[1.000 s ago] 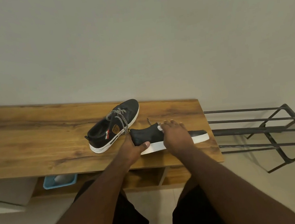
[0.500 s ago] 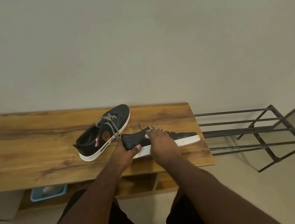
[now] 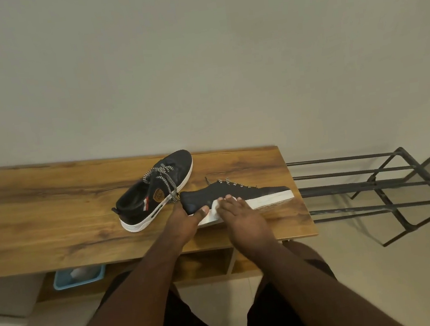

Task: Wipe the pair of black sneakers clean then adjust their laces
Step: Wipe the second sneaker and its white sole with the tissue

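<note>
Two black sneakers with white soles lie on a wooden table [image 3: 51, 210]. The far sneaker [image 3: 155, 192] points away, its speckled laces loose. The near sneaker [image 3: 253, 193] lies sideways with its toe to the right. My left hand [image 3: 182, 218] grips the near sneaker's heel, thumb on its side. My right hand [image 3: 241, 213] holds a white cloth [image 3: 212, 213] pressed against the near sneaker's side, just above the sole. Most of the cloth is hidden under my fingers.
A black metal rack [image 3: 390, 187] stands on the floor right of the table. A blue tray [image 3: 79, 277] sits on a lower shelf under the table's left part. The near sneaker lies close to the table's front right corner. A plain wall is behind.
My right hand has slid from the near sneaker's laces and top down to its side by the sole, and the white cloth now shows. My left hand stays on the heel.
</note>
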